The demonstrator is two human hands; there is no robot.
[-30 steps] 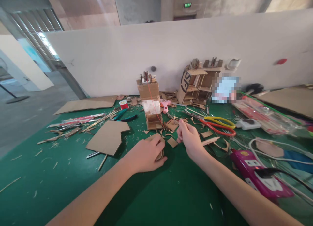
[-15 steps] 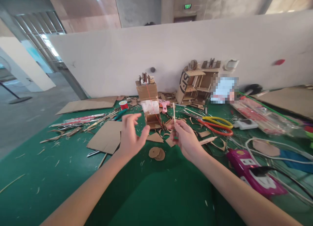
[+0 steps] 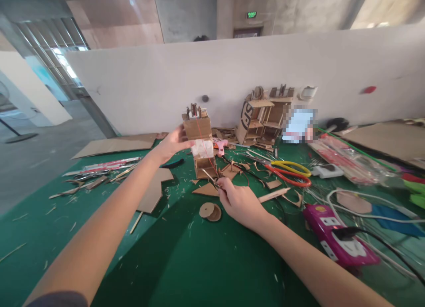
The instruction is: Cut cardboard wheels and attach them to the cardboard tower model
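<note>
My left hand [image 3: 171, 144] is at the left side of a cardboard tower model [image 3: 197, 129]. Its thumb lies across the front by the white patch, and the other fingers curl round the side, partly hidden. The tower carries small cardboard wheels on top and a red string down its front. Pinched in my right hand [image 3: 237, 200] is a thin wooden stick [image 3: 209, 176], slanting up and left in front of the tower's open lower box. Round cardboard discs [image 3: 207, 209] lie overlapped on the table, just left of my right hand.
Scissors with yellow and orange handles [image 3: 288, 176], a pink glue gun [image 3: 220, 146] and cardboard scraps lie around. A magenta power strip [image 3: 338, 236] with cables is at right. A second cardboard model [image 3: 247, 123] stands against the white partition [image 3: 149, 86].
My left hand has moved forward onto the tower's left side. My right hand has come left and lower, and the stick has tipped from upright to slanting left.
</note>
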